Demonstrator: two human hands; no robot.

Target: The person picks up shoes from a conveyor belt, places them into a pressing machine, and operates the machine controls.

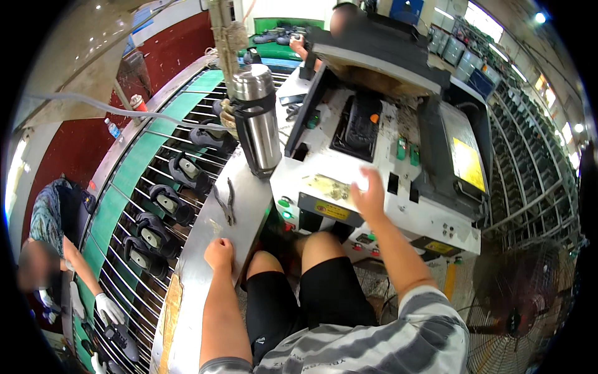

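Observation:
My left hand point(219, 254) is closed in a fist and rests on the metal bench top point(202, 274), with nothing showing in it. A pair of pliers point(227, 202) lies just beyond it. My right hand point(369, 198) is over the front of a white machine point(299, 168), its fingers smeared by motion. Beside that hand is a yellowish, stained patch point(329, 186) on the machine's top. Farther back, a black shoe-shaped piece point(363, 118) with an orange spot lies in a dark recess, under the raised lid point(380, 56).
A steel flask point(260, 121) stands at the bench's far end. To the left, several dark shoes point(167, 202) sit on a barred green conveyor point(134, 181). A person with a gloved hand point(110, 308) works there; another is behind the machine. A fan point(514, 321) stands at right.

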